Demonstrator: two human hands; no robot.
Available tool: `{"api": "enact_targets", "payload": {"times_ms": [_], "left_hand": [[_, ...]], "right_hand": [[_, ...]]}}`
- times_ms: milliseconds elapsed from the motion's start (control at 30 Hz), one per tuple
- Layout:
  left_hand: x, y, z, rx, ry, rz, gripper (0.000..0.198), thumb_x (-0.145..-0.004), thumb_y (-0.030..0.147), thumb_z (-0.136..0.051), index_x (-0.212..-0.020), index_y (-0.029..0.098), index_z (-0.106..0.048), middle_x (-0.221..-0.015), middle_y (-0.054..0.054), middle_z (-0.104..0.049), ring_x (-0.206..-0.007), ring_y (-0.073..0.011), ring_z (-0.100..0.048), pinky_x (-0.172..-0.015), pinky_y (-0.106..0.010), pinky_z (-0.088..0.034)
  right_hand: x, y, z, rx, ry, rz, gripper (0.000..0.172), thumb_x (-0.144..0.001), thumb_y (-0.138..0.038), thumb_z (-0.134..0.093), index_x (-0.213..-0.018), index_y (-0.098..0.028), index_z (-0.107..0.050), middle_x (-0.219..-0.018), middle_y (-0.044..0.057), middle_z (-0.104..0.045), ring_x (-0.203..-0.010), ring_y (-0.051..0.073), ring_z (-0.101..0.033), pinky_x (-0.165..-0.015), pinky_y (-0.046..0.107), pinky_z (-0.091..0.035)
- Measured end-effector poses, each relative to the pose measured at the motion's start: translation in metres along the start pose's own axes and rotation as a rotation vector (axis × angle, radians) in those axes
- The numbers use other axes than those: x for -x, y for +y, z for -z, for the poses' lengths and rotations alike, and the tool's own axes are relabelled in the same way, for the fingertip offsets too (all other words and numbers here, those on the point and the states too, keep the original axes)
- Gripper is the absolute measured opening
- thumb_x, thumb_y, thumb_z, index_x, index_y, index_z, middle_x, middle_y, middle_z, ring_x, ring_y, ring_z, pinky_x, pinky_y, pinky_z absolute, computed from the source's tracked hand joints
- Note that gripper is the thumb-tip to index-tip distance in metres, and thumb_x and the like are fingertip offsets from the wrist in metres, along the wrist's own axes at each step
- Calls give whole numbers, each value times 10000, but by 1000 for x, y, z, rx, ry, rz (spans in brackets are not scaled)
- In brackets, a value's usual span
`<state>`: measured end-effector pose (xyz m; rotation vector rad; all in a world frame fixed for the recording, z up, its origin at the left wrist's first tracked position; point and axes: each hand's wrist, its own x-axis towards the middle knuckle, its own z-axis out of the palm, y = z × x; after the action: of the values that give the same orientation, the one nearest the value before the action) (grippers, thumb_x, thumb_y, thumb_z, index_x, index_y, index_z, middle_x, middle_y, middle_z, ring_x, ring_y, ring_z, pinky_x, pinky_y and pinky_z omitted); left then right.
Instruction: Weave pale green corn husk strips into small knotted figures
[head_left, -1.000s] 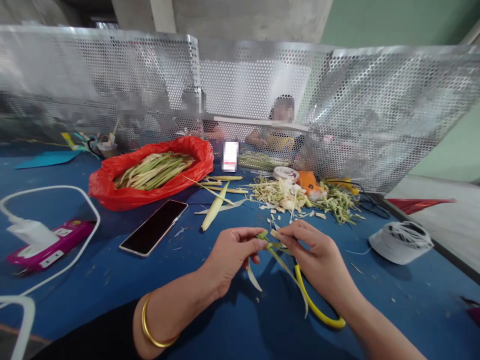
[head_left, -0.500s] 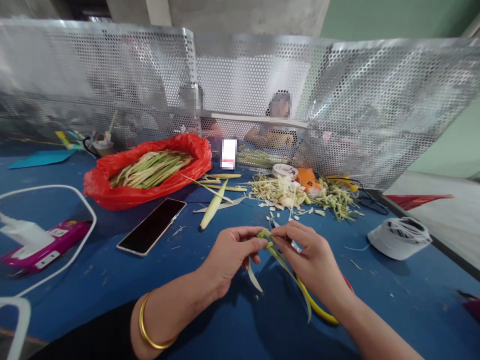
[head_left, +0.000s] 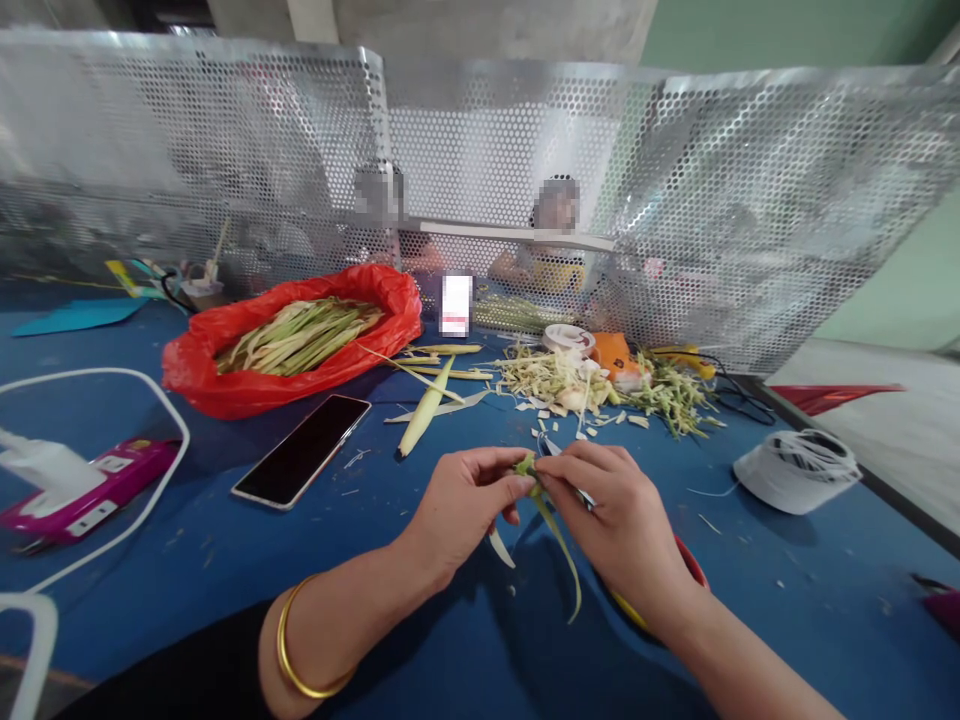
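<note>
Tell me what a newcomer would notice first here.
Probably the red plastic bag of green strips, left of centre on the blue table. Next, the left grip and right grip, close together at a thin green strip, front middle. A perforated metal screen spans the background.

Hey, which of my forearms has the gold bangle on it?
The left: your left hand, pinching the green strip, has the gold bangle behind it; your right hand's forearm looks bare.

Phone (head_left: 301, 452) flat on blue table (head_left: 210, 590), right of magenta power strip (head_left: 124, 485) with white plug (head_left: 49, 468) in it. Perforated metal panel (head_left: 502, 150) behind, person (head_left: 556, 274) visible through it.
</note>
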<state>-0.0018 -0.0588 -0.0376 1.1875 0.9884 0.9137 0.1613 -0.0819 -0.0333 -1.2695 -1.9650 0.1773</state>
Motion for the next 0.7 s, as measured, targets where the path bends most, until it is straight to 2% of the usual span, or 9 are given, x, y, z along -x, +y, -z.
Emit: {"api": "enact_targets", "payload": {"times_ms": [67,167,300,400,700], "left_hand": [[0,0,0,-5,-12,-10,361,-727,280,-707,-1062,147,-720,-604,16,-591,-495,-80,-495,-437,-187,-318],[0,0,1,-8,-28,-18,359,-746,267,-687,-1086,157,-718,-590,19,-584,-495,-78,-488,-436,-184,-321],[0,-1,1,-16,-53,-42,344,-762,251,-675,-1095,178,-721,-619,16,-603,-504,-70,-487,-449,-183,-336],[1,0,0,-17,-54,-52,341,-764,244,-675,-1095,182,-722,-633,13,-613,-507,-69,-485,-452,-186,-336],[1,-1,-2,0,-2,-27,366,-732,245,-700,-1086,151,-717,-631,8,-608,-512,-80,-493,-459,-199,-351]], "right_hand": [[-1,0,-1,-230,2,-140,170,-881,-254,-562,-823,-227,-720,-767,35,-664,-725,187,-591,-692,314,-413],[-3,1,-2,-533,-73,-376,160,-829,-326,-624,-783,-213,-727,-774,26,-674,-738,182,-571,-687,297,-417],[-4,4,-3,-789,-133,-616,209,-766,-398,-688,-762,-193,-730,-666,-7,-597,-634,133,-467,-600,262,-357],[-3,7,-3,-902,-125,-685,202,-712,-382,-734,-732,-181,-726,-626,-19,-551,-602,116,-420,-577,251,-328],[-4,6,-5,-1098,-180,-826,191,-632,-310,-774,-673,-153,-674,-604,-30,-525,-539,87,-391,-529,229,-304]]}}
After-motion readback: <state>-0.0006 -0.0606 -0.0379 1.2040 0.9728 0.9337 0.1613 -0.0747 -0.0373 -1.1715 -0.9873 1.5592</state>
